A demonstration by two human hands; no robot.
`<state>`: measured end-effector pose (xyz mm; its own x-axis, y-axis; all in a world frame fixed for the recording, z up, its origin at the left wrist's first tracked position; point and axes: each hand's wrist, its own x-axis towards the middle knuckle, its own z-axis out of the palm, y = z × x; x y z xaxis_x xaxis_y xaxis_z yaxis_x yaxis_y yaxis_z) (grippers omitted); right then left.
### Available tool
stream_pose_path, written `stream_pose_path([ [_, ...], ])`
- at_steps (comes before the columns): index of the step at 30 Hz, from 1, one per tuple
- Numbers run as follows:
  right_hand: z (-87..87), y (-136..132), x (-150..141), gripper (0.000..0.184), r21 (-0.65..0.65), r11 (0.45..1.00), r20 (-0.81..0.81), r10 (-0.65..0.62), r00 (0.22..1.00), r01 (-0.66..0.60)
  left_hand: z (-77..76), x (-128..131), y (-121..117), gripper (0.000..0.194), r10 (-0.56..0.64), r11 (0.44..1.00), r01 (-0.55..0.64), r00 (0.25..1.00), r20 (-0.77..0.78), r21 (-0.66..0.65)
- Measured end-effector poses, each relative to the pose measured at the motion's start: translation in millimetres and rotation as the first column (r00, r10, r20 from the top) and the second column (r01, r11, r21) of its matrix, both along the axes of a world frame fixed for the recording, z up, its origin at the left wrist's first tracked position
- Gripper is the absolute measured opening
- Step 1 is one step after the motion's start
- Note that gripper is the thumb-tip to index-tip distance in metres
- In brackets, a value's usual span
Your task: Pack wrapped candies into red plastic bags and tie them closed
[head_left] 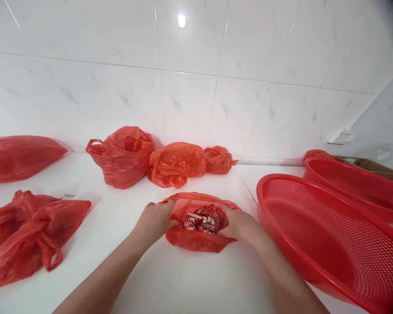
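A red plastic bag lies on the white table in front of me with its mouth spread wide. Inside it are several small red printed packets, some with white lettering. My left hand grips the bag's left rim, the thumb over the inner edge and the other fingers partly hidden. At the opposite side my right hand grips the right rim, its fingers reaching inside beside the packets. Between them, the two hands stretch the opening sideways.
Red plastic bags stand along the tiled wall: a bulky one, a flatter one and a small one. A tied bag lies left, another behind it. Red perforated baskets occupy the right, below a wall socket.
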<state>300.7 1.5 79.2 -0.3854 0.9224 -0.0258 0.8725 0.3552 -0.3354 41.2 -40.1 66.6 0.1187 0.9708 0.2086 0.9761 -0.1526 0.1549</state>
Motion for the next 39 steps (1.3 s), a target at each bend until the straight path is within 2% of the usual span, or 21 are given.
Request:
stream_pose_path([
  [3, -6.9, 6, -2, 0.064, 0.009, 1.0, -0.099, -0.012, 0.995, 0.013, -2.2, -7, 3, 0.04, -0.066, 0.997, 0.066, 0.998, -0.009, 0.038],
  [6, -14.0, 14, -5, 0.064, 0.043, 0.993, -0.103, -0.105, 0.989, 0.11, -1.3, -9, 3, 0.034, -0.112, 0.973, 0.13, 0.989, -0.1, 0.193],
  [9, -20.7, 19, -9, 0.072, 0.125, 0.984, -0.083, -0.117, 0.99, 0.127, -0.2, -2, -1, 0.03, -0.18, 0.892, 0.21, 0.977, -0.11, 0.4],
  [11, -23.4, 19, -11, 0.072, 0.2, 0.977, -0.052, -0.069, 0.996, 0.078, -1.4, 7, -5, 0.028, -0.319, 0.835, 0.322, 0.944, -0.085, 0.445],
  [14, -24.1, 14, -13, 0.05, 0.295, 0.955, 0.0, 0.014, 1.0, -0.013, -7.0, 20, -9, 0.038, -0.519, 0.786, 0.503, 0.853, -0.057, 0.359],
  [16, -23.6, 11, -16, 0.032, 0.359, 0.932, -0.008, 0.057, 0.998, -0.051, -11.6, 25, -11, 0.035, -0.564, 0.782, 0.554, 0.824, -0.053, 0.286],
  [18, -23.9, 9, -19, 0.034, 0.423, 0.904, -0.062, 0.091, 0.994, -0.056, -14.5, 29, -12, 0.024, -0.574, 0.787, 0.573, 0.816, -0.066, 0.23],
  [21, -26.4, 10, -23, 0.038, 0.501, 0.864, -0.176, 0.156, 0.972, -0.048, -12.9, 33, -15, 0.029, -0.599, 0.782, 0.602, 0.797, -0.077, 0.16],
  [23, -28.7, 14, -24, 0.033, 0.536, 0.843, -0.199, 0.176, 0.964, -0.043, -8.8, 35, -18, 0.026, -0.616, 0.775, 0.617, 0.786, -0.051, 0.134],
  [25, -31.1, 19, -23, 0.033, 0.533, 0.845, -0.177, 0.158, 0.971, -0.041, -4.8, 37, -22, 0.02, -0.624, 0.776, 0.62, 0.781, 0.002, 0.114],
  [28, -35.4, 27, -18, 0.061, 0.412, 0.909, -0.118, 0.125, 0.985, -0.066, -2.8, 37, -24, 0.021, -0.587, 0.809, 0.586, 0.804, 0.094, 0.035],
  [30, -38.9, 30, -15, 0.079, 0.269, 0.959, -0.107, 0.124, 0.986, -0.092, -4.5, 35, -23, 0.026, -0.492, 0.867, 0.499, 0.861, 0.132, -0.022],
  [33, -44.1, 33, -11, 0.088, 0.109, 0.988, -0.137, 0.128, 0.982, -0.113, -9.2, 30, -17, 0.017, -0.334, 0.941, 0.338, 0.929, 0.16, 0.004],
  [34, -45.5, 34, -10, 0.088, 0.08, 0.99, -0.146, 0.125, 0.981, -0.114, -11.0, 29, -15, 0.025, -0.285, 0.958, 0.285, 0.944, 0.166, 0.027],
  [37, -47.9, 34, -10, 0.088, 0.017, 0.994, -0.157, 0.107, 0.982, -0.106, -16.7, 23, -7, 0.075, -0.102, 0.995, 0.097, 0.981, 0.167, 0.036],
  [39, -48.6, 34, -10, 0.087, -0.011, 0.994, -0.162, 0.106, 0.981, -0.109, -20.4, 19, -4, 0.089, -0.005, 1.0, 0.002, 0.985, 0.172, 0.019],
])
